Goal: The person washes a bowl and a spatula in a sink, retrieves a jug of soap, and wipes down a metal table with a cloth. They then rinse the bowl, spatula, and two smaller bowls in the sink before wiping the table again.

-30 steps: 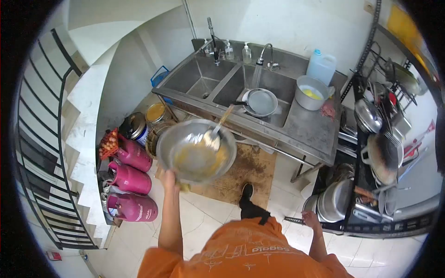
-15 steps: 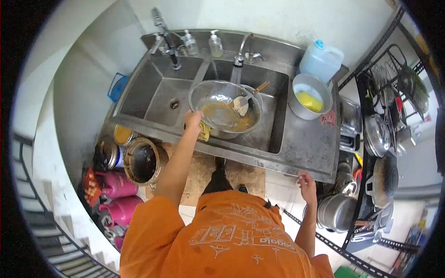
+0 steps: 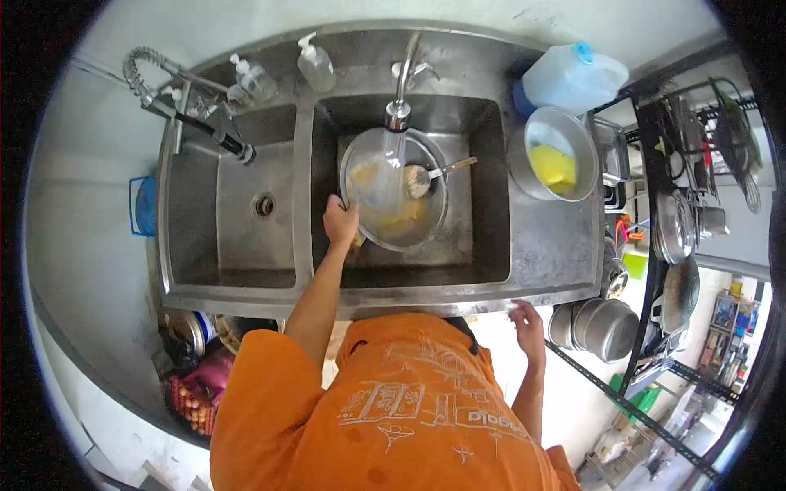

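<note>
Steel bowl [image 3: 381,231] over the right basin [image 3: 481,245] of the sink, nearer that basin's left edge; whether it touches the floor, cannot tell. Left hand [image 3: 340,221] closed on its left rim. Water from the faucet [image 3: 399,113] falls into it (yellowish residue inside). Spatula [image 3: 449,168] leans in the bowl, handle out over the right rim. Right hand [image 3: 526,329] by the sink's front edge, fingers loosely curled, holding nothing visible. Pot [image 3: 519,168] near the back right corner, jug [image 3: 573,80] just behind.
</note>
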A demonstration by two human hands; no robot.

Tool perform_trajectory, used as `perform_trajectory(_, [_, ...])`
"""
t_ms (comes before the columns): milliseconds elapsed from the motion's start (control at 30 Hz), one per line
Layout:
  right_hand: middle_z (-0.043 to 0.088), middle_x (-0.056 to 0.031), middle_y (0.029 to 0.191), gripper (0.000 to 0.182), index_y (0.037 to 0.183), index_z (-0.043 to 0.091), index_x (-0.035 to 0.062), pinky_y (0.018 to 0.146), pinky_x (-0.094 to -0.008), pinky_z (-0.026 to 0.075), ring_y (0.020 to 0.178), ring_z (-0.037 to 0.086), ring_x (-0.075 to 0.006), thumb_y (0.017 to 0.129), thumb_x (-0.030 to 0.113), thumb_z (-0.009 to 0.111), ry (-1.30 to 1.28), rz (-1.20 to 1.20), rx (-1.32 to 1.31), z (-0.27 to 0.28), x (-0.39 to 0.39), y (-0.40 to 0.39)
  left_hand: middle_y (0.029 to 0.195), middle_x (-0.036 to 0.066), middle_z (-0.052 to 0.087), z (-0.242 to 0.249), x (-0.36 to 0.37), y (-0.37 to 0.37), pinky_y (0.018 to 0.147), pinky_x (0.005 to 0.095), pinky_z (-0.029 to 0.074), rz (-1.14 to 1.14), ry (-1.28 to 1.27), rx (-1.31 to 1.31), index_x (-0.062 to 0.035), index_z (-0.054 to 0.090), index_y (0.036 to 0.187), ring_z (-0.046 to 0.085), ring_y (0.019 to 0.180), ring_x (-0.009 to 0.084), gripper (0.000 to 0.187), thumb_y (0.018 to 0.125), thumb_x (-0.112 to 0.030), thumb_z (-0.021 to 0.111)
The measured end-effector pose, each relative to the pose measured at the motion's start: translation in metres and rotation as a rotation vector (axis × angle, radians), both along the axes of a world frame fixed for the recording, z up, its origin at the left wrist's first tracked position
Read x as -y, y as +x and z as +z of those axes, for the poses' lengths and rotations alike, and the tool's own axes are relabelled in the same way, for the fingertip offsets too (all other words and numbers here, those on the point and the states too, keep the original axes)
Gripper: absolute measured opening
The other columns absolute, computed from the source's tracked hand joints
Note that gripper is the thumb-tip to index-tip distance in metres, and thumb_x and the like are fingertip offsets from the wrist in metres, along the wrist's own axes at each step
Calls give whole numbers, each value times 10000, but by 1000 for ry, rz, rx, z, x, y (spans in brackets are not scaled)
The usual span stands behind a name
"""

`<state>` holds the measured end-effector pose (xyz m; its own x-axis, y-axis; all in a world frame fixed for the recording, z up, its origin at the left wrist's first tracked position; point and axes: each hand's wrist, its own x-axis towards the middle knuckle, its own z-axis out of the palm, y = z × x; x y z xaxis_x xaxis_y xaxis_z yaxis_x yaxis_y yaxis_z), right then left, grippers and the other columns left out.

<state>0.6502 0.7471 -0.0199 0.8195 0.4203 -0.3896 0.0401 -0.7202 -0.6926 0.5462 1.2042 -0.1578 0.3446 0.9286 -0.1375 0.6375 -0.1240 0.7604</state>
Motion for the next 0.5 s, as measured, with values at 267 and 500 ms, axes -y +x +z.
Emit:
perform_trajectory(267, [658, -137, 1056, 322, 1207, 589, 18, 823, -351, 525, 939, 643, -239, 941, 199, 574, 159, 417, -181, -61, -216, 85, 761, 64, 530, 71, -13, -61, 667, 351, 433, 126, -167, 72, -39, 503, 863, 526, 716, 193, 323, 847, -282, 715])
perform_trajectory(500, [620, -175, 1076, 285, 1134, 583, 11, 804, -416, 555, 955, 633, -274, 951, 226, 547, 961, -157, -1176, -137, -426, 105, 865, 27, 494, 142, 3, -34, 650, 304, 475, 348, -607, 612, -93, 455, 958, 545, 778, 148, 182, 883, -108, 620])
